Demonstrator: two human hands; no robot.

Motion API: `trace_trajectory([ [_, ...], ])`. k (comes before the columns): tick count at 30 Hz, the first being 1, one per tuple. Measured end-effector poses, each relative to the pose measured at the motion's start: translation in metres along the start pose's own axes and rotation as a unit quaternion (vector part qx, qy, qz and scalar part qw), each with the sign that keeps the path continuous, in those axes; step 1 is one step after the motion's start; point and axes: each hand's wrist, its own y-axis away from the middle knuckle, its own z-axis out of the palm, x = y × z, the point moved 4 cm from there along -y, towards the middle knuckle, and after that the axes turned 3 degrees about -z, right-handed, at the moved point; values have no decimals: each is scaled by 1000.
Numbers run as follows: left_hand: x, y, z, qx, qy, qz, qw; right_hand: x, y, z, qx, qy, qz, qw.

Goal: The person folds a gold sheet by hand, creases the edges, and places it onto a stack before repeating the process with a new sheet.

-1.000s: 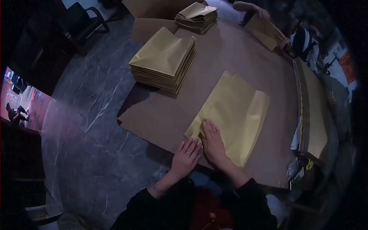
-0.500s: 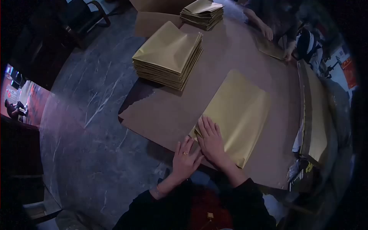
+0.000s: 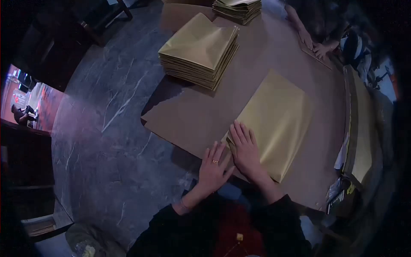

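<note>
A gold-brown paper sheet or envelope (image 3: pixel 280 122) lies on the cardboard-covered table in front of me, its near left edge folded over. My right hand (image 3: pixel 245 150) presses flat on that edge, fingers stretched out. Just to its left, my left hand (image 3: pixel 212 169), with a ring on one finger, rests by the same near left corner, its fingers extended and thumb apart. The exact fold beneath my hands is partly hidden.
A tall stack of gold-brown envelopes (image 3: pixel 199 49) stands farther back, with a second stack (image 3: pixel 239 9) behind it. At the back right, a co-worker's hands (image 3: pixel 319 47) press on a brown piece. Cardboard (image 3: pixel 358 128) stands along the right edge.
The whole view has shifted, moving things slightly right and up. My hands stay at the folded edge. The co-worker's hands have come closer together on their brown piece.
</note>
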Motion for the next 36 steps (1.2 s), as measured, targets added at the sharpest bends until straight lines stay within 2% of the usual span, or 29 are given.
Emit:
trace_trajectory([
  [11,-3,3,1,37,48,10,998,-1,2,-1,2,14,-13,1000],
  [15,-3,2,2,14,-4,11,1000,-1,2,-4,-5,4,-11,1000],
  [33,-5,5,6,25,-4,16,1000,-4,2,-6,-2,20,-13,1000],
  [36,-3,2,-1,26,19,7,999,-4,4,-8,12,-13,-21,1000],
])
